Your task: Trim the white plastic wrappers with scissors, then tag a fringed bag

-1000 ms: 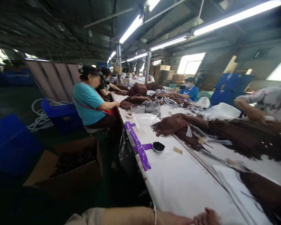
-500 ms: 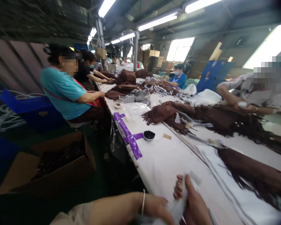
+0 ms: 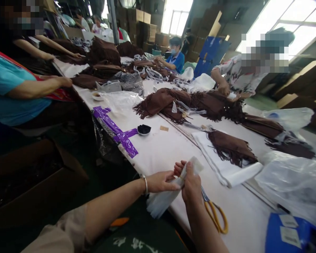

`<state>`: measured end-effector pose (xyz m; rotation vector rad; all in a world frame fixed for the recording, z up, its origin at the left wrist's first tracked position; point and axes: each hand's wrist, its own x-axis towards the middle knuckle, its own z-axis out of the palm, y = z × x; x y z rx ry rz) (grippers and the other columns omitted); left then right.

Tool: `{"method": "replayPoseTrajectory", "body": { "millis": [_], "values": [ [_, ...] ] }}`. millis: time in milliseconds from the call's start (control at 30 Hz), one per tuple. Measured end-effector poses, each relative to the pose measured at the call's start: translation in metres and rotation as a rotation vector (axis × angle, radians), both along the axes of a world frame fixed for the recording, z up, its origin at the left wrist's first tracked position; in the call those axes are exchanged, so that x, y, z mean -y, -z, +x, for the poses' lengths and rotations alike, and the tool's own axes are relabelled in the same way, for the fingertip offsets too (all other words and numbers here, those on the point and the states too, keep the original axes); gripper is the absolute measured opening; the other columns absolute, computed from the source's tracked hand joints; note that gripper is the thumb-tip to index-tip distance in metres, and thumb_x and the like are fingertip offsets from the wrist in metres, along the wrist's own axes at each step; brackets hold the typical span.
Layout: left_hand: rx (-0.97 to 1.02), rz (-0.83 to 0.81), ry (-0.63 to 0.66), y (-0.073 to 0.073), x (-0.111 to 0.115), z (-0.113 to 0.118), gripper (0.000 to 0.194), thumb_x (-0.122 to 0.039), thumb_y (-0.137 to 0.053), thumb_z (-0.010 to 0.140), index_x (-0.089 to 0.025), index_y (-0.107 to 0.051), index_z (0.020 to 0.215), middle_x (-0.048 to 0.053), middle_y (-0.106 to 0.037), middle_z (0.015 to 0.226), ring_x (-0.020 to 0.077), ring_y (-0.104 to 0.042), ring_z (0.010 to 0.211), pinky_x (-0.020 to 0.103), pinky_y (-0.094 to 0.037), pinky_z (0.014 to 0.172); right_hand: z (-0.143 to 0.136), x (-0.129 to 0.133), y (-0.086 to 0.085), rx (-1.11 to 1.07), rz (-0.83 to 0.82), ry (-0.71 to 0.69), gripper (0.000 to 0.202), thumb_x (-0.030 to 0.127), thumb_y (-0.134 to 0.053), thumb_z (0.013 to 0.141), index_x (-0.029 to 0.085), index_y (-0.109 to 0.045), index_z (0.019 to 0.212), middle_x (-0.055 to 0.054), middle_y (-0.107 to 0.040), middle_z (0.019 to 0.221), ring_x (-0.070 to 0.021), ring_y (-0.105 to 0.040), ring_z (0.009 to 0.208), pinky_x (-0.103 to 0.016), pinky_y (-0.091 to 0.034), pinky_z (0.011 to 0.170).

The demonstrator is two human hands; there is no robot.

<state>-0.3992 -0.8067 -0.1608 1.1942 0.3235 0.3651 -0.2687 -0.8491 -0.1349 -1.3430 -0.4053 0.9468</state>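
Observation:
A bundle of thin, whitish see-through plastic (image 3: 162, 201), perhaps small bags or strips, is held between both hands above the table's near edge. My left hand (image 3: 160, 181), with a bracelet at the wrist, is closed around its middle from the left. My right hand (image 3: 191, 182) grips the upper end, its thumb lying along the plastic. A narrow tan band seems to circle the bundle near the fingers. Scissors with yellow handles (image 3: 218, 215) lie beside my right forearm. Farther off, a brown fringed bag (image 3: 231, 146) lies on folded white sheeting (image 3: 234, 175).
Purple tape (image 3: 118, 135) crosses the table edge near a small bowl of black pieces (image 3: 144, 130). More brown fringed bags (image 3: 171, 100) lie beyond. Clear plastic (image 3: 292, 182) and a blue object with labels (image 3: 274, 232) sit at right. Co-workers work around the table.
The view has swung right and down, so the bundle, the scissors and the right side of the table show more fully. Both hands still hold the plastic.

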Motion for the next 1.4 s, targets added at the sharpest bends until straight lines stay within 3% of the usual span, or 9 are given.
{"method": "replayPoseTrajectory", "body": {
  "millis": [67, 133, 200, 300, 533, 867, 1133, 1267, 1400],
  "values": [
    [-0.019, -0.023, 0.096, 0.0, 0.004, 0.005, 0.041, -0.038, -0.073, 0.068, -0.014, -0.062, 0.099, 0.006, -0.066, 0.091, 0.0223, -0.059, 0.09, 0.035, -0.043, 0.085, -0.001, -0.002, -0.003, -0.126, -0.008, -0.02, 0.041, 0.051, -0.058, 0.079, 0.017, -0.059, 0.102, -0.007, -0.07, 0.097, -0.0193, -0.066, 0.092, -0.029, -0.054, 0.077],
    [0.012, -0.21, 0.211, 0.005, 0.011, 0.006, 0.037, -0.039, -0.071, 0.069, -0.013, -0.061, 0.093, 0.005, -0.066, 0.078, 0.0203, -0.062, 0.075, 0.035, -0.045, 0.077, 0.002, -0.002, -0.006, -0.277, -0.01, -0.092, 0.037, 0.049, -0.057, 0.081, 0.021, -0.059, 0.106, -0.005, -0.067, 0.109, -0.0174, -0.062, 0.103, -0.026, -0.052, 0.082],
    [0.056, -0.395, 0.266, 0.013, 0.018, 0.004, 0.038, -0.04, -0.069, 0.071, -0.012, -0.059, 0.097, 0.006, -0.066, 0.076, 0.0189, -0.063, 0.068, 0.035, -0.047, 0.072, 0.008, 0.0, -0.008, -0.382, 0.0, -0.189, 0.039, 0.05, -0.054, 0.082, 0.023, -0.058, 0.11, -0.005, -0.063, 0.118, -0.0176, -0.058, 0.11, -0.027, -0.05, 0.087],
    [0.008, -0.45, 0.256, 0.025, 0.024, -0.001, 0.041, -0.042, -0.067, 0.073, -0.011, -0.06, 0.099, 0.007, -0.066, 0.075, 0.0177, -0.063, 0.062, 0.032, -0.048, 0.066, 0.014, 0.007, -0.006, -0.424, 0.027, -0.259, 0.045, 0.054, -0.052, 0.082, 0.022, -0.057, 0.113, -0.008, -0.062, 0.12, -0.0206, -0.056, 0.113, -0.034, -0.045, 0.096],
    [-0.007, -0.461, 0.193, 0.031, 0.025, -0.006, 0.043, -0.046, -0.066, 0.075, -0.01, -0.061, 0.098, 0.006, -0.064, 0.072, 0.0162, -0.061, 0.06, 0.031, -0.048, 0.065, 0.005, 0.028, 0.007, -0.291, 0.007, -0.365, 0.05, 0.039, -0.067, 0.076, 0.019, -0.054, 0.12, -0.012, -0.063, 0.116, -0.0246, -0.059, 0.108, -0.041, -0.041, 0.1],
    [0.015, -0.625, 0.312, 0.032, 0.034, -0.021, 0.042, -0.033, -0.066, 0.076, -0.012, -0.057, 0.11, 0.011, -0.068, 0.089, 0.0176, -0.065, 0.073, 0.028, -0.046, 0.071, 0.018, 0.035, 0.019, -0.519, -0.053, -0.357, 0.037, 0.042, -0.056, 0.083, 0.018, -0.059, 0.111, -0.009, -0.062, 0.12, -0.0236, -0.056, 0.113, -0.037, -0.048, 0.093],
    [-0.051, -0.606, 0.235, 0.041, 0.031, -0.025, 0.044, -0.04, -0.065, 0.078, -0.009, -0.059, 0.11, 0.009, -0.066, 0.083, 0.0143, -0.062, 0.066, 0.027, -0.046, 0.066, 0.009, 0.049, 0.028, -0.226, -0.145, -0.472, 0.044, 0.036, -0.068, 0.076, 0.015, -0.058, 0.114, -0.014, -0.063, 0.116, -0.0251, -0.06, 0.104, -0.03, -0.052, 0.074],
    [-0.101, -0.576, 0.239, 0.049, 0.033, -0.024, 0.042, -0.037, -0.071, 0.072, -0.01, -0.062, 0.103, 0.007, -0.067, 0.079, 0.0137, -0.061, 0.064, 0.027, -0.047, 0.065, 0.006, 0.049, 0.033, -0.188, -0.173, -0.453, 0.045, 0.039, -0.068, 0.075, 0.015, -0.059, 0.112, -0.013, -0.064, 0.114, -0.0245, -0.059, 0.104, -0.033, -0.051, 0.079],
    [-0.181, -0.62, 0.233, 0.063, 0.034, -0.027, 0.035, -0.034, -0.072, 0.071, -0.008, -0.065, 0.094, 0.008, -0.068, 0.075, 0.0144, -0.062, 0.061, 0.028, -0.048, 0.063, 0.037, 0.056, 0.024, 0.06, -0.308, -0.55, 0.048, 0.047, -0.064, 0.075, 0.019, -0.058, 0.114, -0.011, -0.064, 0.114, -0.0262, -0.061, 0.099, -0.039, -0.053, 0.074]
  ]
}}
